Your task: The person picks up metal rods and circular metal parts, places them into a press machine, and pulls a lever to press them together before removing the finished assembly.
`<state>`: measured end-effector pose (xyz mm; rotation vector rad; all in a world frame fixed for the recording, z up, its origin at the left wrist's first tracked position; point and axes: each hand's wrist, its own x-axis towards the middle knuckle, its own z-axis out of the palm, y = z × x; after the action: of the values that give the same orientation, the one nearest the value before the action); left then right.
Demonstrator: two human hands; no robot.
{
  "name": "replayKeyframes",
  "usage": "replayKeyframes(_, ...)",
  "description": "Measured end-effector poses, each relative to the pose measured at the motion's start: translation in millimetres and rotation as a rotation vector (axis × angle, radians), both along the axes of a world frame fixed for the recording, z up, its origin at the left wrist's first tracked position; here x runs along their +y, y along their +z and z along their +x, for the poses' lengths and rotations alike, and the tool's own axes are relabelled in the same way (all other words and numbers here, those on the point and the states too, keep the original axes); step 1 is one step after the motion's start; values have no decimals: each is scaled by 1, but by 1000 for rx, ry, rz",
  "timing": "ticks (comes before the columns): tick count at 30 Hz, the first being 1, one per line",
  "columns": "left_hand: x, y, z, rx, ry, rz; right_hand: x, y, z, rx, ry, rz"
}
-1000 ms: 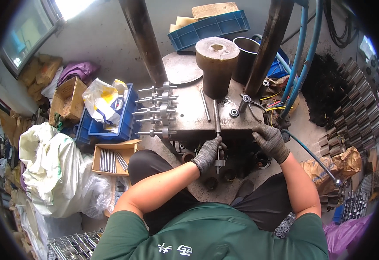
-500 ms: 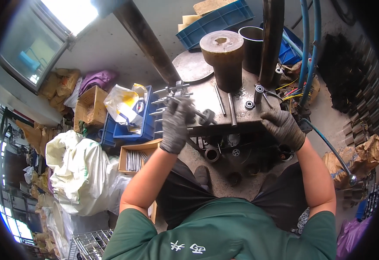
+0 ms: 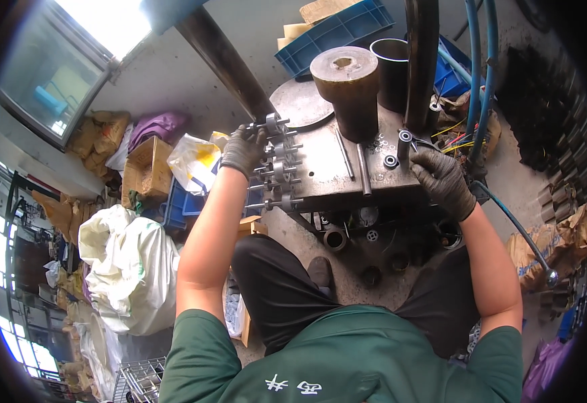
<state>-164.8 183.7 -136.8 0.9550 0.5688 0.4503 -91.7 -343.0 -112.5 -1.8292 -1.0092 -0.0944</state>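
My gloved left hand (image 3: pixel 242 153) is at the table's left edge, its fingers closed round the outer end of a metal shaft (image 3: pixel 271 124) with a thick round collar. That shaft lies at the far end of a row of similar collared shafts (image 3: pixel 285 168). On the table's right side my gloved right hand (image 3: pixel 443 181) has its fingers curled beside an upright metal sleeve (image 3: pixel 404 149) topped by a ring bearing. What its fingertips hold, if anything, is hidden. Another bearing (image 3: pixel 391 161) lies just left of the sleeve.
The metal table (image 3: pixel 327 158) carries a thick metal column (image 3: pixel 344 91), a rod (image 3: pixel 364 169), a thinner rod (image 3: pixel 344 153) and small rings (image 3: pixel 382 142). Blue hoses (image 3: pixel 489 80) hang at the right. A lever with a ball end (image 3: pixel 551 276) juts out. White sacks (image 3: pixel 129 269) stand left.
My left hand has carried the collared shaft left and away to the far end of the row. My right hand has moved up beside the upright sleeve, its fingers curling.
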Motion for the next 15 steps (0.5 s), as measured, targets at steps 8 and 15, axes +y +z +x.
replayKeyframes(8,-183,28,-68,-125,-81,415,29,-10,23,-447,-240,35)
replayKeyframes(15,-244,-6,-46,360,-452,1716,52,-33,41,-581,-428,-137)
